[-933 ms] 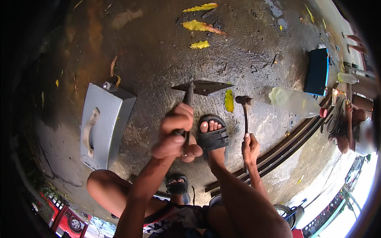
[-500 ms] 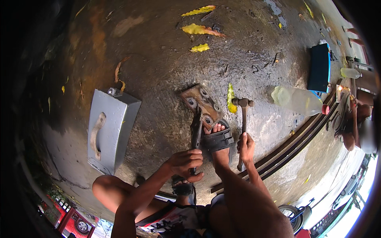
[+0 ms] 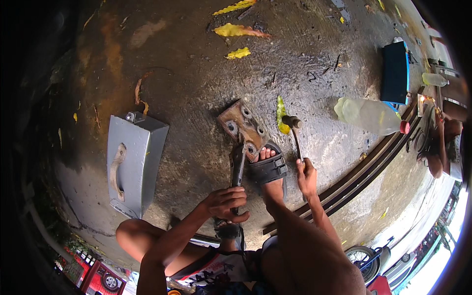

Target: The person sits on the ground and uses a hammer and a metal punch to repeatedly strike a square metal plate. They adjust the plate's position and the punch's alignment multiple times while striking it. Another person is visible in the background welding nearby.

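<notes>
My left hand [image 3: 226, 203] is closed round the handle of a dark tool that looks like pliers [image 3: 238, 167]. Its far end meets the edge of a rusty metal plate [image 3: 254, 129] with several round holes ringed by raised metal. The plate lies tilted, its near corner by the toes of my sandalled foot [image 3: 269, 168]. In my right hand [image 3: 307, 179] is a hammer [image 3: 293, 123], gripped by its thin handle. The hammer's head is right of the plate, apart from it, over a yellow leaf [image 3: 280, 109].
A grey metal box with a handle [image 3: 135, 162] stands at left. To the right are a large cloudy bottle with a red cap [image 3: 371, 116], a blue box [image 3: 396, 73] and long dark metal bars [image 3: 344, 189]. Another person [image 3: 445, 142] crouches at far right near a bright flame or spark.
My right hand has moved slightly, and the hammer's head has turned and shifted a little left. My left hand keeps its hold. The whole view has shifted slightly.
</notes>
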The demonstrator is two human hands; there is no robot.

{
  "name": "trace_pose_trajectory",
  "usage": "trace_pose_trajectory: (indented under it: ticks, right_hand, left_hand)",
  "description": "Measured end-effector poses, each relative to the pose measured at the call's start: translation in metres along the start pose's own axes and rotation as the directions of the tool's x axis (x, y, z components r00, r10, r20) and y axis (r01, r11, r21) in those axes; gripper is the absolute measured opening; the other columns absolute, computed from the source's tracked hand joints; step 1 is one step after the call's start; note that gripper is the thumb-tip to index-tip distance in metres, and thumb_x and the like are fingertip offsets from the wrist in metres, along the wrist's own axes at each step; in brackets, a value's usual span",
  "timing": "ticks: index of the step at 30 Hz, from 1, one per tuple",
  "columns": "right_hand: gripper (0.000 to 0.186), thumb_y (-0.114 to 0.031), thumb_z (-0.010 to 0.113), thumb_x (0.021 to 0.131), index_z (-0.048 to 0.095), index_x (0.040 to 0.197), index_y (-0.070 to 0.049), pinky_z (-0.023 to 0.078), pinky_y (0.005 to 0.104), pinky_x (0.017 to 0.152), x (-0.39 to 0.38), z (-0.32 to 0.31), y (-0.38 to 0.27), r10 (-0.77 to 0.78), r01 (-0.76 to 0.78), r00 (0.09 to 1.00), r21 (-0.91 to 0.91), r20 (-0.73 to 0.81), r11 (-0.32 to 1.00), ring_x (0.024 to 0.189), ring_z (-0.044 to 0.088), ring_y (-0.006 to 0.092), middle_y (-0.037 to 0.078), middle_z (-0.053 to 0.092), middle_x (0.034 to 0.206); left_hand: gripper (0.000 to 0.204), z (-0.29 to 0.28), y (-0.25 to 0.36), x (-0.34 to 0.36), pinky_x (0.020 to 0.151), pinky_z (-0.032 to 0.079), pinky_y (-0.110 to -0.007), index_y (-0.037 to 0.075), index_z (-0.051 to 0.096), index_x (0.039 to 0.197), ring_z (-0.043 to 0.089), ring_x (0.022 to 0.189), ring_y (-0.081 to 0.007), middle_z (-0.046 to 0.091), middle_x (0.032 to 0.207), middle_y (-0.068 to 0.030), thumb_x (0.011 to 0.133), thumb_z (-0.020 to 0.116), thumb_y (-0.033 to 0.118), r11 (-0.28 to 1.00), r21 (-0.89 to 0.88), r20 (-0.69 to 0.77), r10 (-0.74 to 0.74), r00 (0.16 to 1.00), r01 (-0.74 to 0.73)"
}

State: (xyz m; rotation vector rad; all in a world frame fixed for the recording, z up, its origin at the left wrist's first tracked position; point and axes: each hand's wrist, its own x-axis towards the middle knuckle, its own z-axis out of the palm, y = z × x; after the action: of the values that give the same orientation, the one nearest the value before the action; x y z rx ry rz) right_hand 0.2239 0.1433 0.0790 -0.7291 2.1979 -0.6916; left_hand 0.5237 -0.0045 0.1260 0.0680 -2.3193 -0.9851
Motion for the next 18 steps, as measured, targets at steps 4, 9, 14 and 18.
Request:
trace_pose_trajectory:
  ticks: [4, 9, 14, 18]
  right_hand:
    - [0.049, -0.043, 0.057, 0.107, 0.058, 0.094, 0.004, 0.039, 0.0426, 0.053, 0.002, -0.001, 0.017, 0.075, -0.076, 0.997, 0.061, 0.015, 0.995, 0.055, 0.041, 0.0198, 0.015, 0.046, 0.059]
    - [0.050, -0.044, 0.057, 0.107, 0.058, 0.095, 0.004, 0.040, 0.0430, 0.055, 0.000, 0.003, 0.005, 0.105, -0.109, 0.992, 0.058, 0.073, 0.992, 0.058, 0.043, 0.0206, 0.016, 0.048, 0.061]
    - [0.049, -0.045, 0.056, 0.107, 0.054, 0.091, 0.001, 0.037, 0.0358, 0.053, -0.002, 0.009, 0.004, 0.066, -0.069, 0.997, 0.063, 0.049, 0.996, 0.061, 0.040, 0.0133, 0.006, 0.046, 0.063]
    - [0.049, -0.045, 0.056, 0.107, 0.051, 0.087, -0.001, 0.036, 0.0319, 0.052, -0.002, 0.014, 0.015, 0.055, -0.060, 0.997, 0.085, 0.059, 0.995, 0.061, 0.039, 0.0093, 0.001, 0.045, 0.063]
  left_hand:
    - [0.036, 0.005, -0.001, -0.006, 0.098, 0.059, -0.039, 0.031, 0.068, 0.100, 0.065, 0.104, -0.0231, 0.058, 0.108, -0.0033, 0.073, 0.085, 0.015, 1.000, -0.006, 0.023, 0.006, 1.000, -0.006]
    - [0.040, 0.006, -0.001, -0.014, 0.100, 0.058, -0.042, 0.029, 0.068, 0.106, 0.064, 0.109, -0.0241, 0.057, 0.110, -0.0038, 0.074, 0.084, 0.013, 0.999, -0.033, 0.056, -0.020, 0.998, 0.022]
    - [0.041, 0.013, 0.001, -0.022, 0.104, 0.054, -0.047, 0.028, 0.068, 0.111, 0.061, 0.117, -0.0243, 0.056, 0.112, -0.0031, 0.077, 0.082, 0.011, 0.996, -0.057, 0.055, -0.067, 0.996, 0.071]
    - [0.035, 0.016, 0.006, -0.038, 0.109, 0.049, -0.054, 0.025, 0.070, 0.111, 0.059, 0.124, -0.0242, 0.056, 0.113, -0.0023, 0.081, 0.082, 0.012, 0.978, 0.072, -0.012, -0.196, 0.981, 0.196]
